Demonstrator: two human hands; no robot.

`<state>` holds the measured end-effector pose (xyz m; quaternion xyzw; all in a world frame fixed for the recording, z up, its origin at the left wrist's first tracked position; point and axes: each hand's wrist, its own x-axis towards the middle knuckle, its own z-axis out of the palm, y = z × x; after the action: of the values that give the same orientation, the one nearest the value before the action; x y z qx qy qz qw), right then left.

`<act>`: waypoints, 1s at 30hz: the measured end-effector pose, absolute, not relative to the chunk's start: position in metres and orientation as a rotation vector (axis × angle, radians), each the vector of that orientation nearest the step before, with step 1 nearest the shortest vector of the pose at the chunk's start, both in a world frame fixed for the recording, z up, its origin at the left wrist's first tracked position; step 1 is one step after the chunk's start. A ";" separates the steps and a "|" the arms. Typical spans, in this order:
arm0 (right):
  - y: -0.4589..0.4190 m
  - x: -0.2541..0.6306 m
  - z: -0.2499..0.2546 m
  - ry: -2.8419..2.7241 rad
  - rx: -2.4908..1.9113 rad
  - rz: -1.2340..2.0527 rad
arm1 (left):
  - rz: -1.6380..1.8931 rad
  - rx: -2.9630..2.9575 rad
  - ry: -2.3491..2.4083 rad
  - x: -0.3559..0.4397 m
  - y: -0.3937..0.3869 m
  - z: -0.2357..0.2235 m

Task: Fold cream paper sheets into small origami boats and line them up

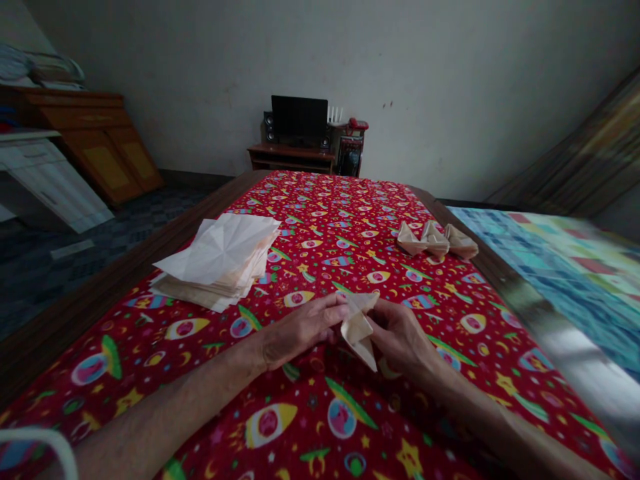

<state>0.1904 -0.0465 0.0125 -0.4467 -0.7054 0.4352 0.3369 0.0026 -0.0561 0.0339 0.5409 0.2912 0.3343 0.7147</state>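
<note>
Both my hands hold a small folded piece of cream paper (358,330) above the red patterned tablecloth (320,227). My left hand (300,330) pinches it from the left, and my right hand (400,335) grips it from the right. To the left lies a stack of creased cream paper sheets (215,260), its top sheet marked with radiating folds. A row of several folded paper pieces (435,241) sits farther off on the right, out of reach of my fingers.
The wooden table edge (100,287) runs along the left, with a dark floor beyond it. A colourful quilted bed (560,280) lies along the right. A black monitor (300,121) stands on a low wooden stand past the far end, and cabinets (95,143) stand at the left.
</note>
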 end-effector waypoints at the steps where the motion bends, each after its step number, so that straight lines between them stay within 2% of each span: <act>1: -0.046 0.191 0.012 -1.824 -1.144 1.163 | 0.740 1.225 0.651 0.002 -0.056 0.034; 11: -0.052 0.188 0.010 -1.786 -1.201 1.231 | 0.763 1.131 0.784 0.005 -0.055 0.030; 13: -0.054 0.189 0.012 -1.802 -1.221 1.120 | 0.762 1.080 0.768 0.005 -0.055 0.028; 18: -0.056 0.196 0.021 -1.915 -1.124 0.474 | 0.900 0.990 0.792 0.008 -0.055 0.024; 30: -0.062 0.199 0.026 -2.101 -0.836 0.419 | 0.957 1.028 0.861 0.010 -0.052 0.018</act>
<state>0.1992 -0.0623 0.0263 -0.3317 -0.8339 0.1663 0.4086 0.0105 -0.0520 0.0185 0.4580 0.3835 0.4264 0.6793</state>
